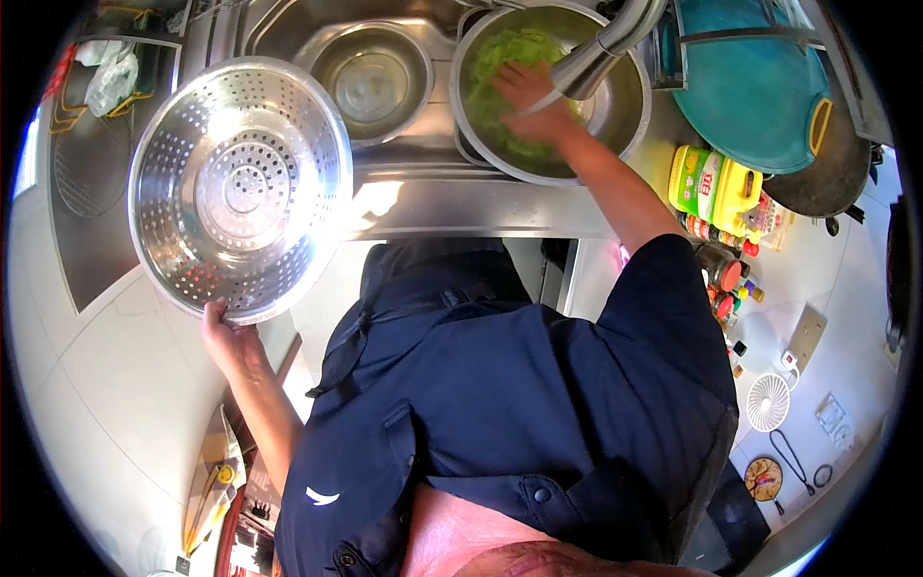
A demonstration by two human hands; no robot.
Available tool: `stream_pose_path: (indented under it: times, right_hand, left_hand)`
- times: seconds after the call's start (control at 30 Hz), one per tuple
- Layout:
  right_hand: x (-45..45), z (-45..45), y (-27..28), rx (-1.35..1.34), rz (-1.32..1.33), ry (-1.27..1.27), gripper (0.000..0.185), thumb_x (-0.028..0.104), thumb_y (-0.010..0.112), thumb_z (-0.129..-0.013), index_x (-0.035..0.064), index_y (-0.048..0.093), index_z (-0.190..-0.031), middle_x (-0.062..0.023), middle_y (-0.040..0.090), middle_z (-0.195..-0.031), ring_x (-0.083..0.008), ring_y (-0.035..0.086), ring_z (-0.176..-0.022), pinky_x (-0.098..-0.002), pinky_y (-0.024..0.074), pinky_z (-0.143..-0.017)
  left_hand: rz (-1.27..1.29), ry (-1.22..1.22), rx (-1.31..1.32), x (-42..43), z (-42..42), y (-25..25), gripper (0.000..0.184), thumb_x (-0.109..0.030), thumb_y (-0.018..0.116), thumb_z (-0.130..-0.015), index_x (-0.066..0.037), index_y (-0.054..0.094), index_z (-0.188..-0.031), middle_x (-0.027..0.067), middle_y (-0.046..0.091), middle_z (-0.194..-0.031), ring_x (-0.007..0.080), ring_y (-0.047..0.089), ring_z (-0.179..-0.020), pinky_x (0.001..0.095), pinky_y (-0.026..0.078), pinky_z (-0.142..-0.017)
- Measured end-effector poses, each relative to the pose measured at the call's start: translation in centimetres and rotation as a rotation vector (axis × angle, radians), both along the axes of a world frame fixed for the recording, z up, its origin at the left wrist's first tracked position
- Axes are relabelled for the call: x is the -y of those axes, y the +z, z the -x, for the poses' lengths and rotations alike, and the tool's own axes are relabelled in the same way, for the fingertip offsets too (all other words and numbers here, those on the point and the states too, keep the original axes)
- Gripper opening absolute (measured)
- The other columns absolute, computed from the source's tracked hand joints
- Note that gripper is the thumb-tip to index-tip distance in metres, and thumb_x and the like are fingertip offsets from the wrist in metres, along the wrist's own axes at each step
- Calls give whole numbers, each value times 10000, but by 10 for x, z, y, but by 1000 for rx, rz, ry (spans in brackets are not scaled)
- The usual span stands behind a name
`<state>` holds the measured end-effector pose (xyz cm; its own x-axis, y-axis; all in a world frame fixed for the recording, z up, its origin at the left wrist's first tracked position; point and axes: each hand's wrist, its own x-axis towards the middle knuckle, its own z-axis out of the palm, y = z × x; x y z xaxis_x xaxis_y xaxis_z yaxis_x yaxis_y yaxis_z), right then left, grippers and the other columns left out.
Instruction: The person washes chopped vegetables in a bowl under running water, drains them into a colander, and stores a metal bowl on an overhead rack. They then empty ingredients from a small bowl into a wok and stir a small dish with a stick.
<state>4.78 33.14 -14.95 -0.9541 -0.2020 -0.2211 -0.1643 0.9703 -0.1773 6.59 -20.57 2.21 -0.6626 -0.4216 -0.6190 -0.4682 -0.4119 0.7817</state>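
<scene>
My left hand grips the near rim of a shiny steel colander, which is tilted so its perforated inside shows. My right hand is inside a large steel bowl, its fingers spread over pale green sliced vegetables. Part of the bowl lies behind the steel faucet, whose head hangs over it. Between colander and bowl, a smaller steel basin stands in the sink.
Along the right are a teal board or lid, a dark pan, a yellow bottle, jars and a small white fan. A wire rack is at the upper left. The counter's steel edge runs before me.
</scene>
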Motion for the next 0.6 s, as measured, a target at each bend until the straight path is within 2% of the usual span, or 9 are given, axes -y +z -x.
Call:
stream_pose_path:
  times: [0.03,0.13,0.17,0.27,0.33,0.4,0.47,0.53,0.6]
  right_hand:
    - [3,-3,-5,-181,113,-20,646,246,662,-818,148,461,-1424,-93,437,-1498,-304,363,-1411,-615,219,-1154]
    - [16,-10,-1,-162,36,272,638,219,628,-844,143,431,-1447,-87,438,-1498,-301,365,-1411,-573,238,-1164]
    - [14,-15,-11,-164,37,269,638,219,628,-844,143,431,-1447,-87,438,-1498,-301,365,-1411,-573,238,-1164]
    - [2,-27,-30,-27,119,213,607,210,610,-856,141,451,-1437,-99,433,-1499,-306,365,-1409,-538,259,-1165]
    - [-3,-19,4,254,15,222,595,268,628,-871,136,471,-1430,-116,415,-1509,-309,353,-1414,-539,257,-1162]
    - [-5,-2,25,302,29,115,623,327,650,-862,132,476,-1428,-135,415,-1505,-321,348,-1413,-545,253,-1160]
    - [-16,9,12,352,47,13,657,386,671,-853,128,482,-1426,-153,414,-1500,-333,344,-1412,-551,249,-1157]
    - [-39,18,-40,-399,99,-186,789,531,700,-795,125,473,-1432,-178,436,-1473,-364,359,-1392,-561,245,-1149]
    - [-34,34,-56,-410,38,-324,852,580,659,-808,100,413,-1467,-199,363,-1515,-368,312,-1420,-522,233,-1169]
  left_hand:
    - [2,-1,1,2,-1,-1,320,-5,482,-847,57,483,-1161,179,571,-1124,312,626,-1025,484,564,-876]
    - [-23,-24,-3,6,0,-2,347,-3,485,-842,56,475,-1184,180,565,-1151,313,622,-1039,487,560,-886]
    - [-14,-17,-8,4,-1,-1,362,-1,487,-840,57,472,-1197,183,564,-1161,313,621,-1043,485,558,-889]
    - [-24,-1,-13,7,1,-4,387,2,493,-836,60,465,-1217,185,563,-1175,310,618,-1052,481,553,-894]
    - [-41,9,-9,6,1,-4,397,4,495,-835,63,461,-1225,185,564,-1179,307,617,-1056,477,550,-897]
    - [1,25,-20,-2,2,1,377,8,500,-833,66,476,-1205,183,575,-1157,304,616,-1052,475,545,-898]
    - [1,26,-9,-5,2,5,362,12,501,-833,66,484,-1190,181,577,-1148,305,616,-1047,479,544,-899]
    - [4,20,5,-4,2,5,346,16,502,-833,66,492,-1175,180,579,-1139,305,616,-1043,483,543,-900]
    - [5,39,-12,2,1,2,308,26,500,-834,65,505,-1140,175,584,-1118,308,620,-1022,486,546,-892]
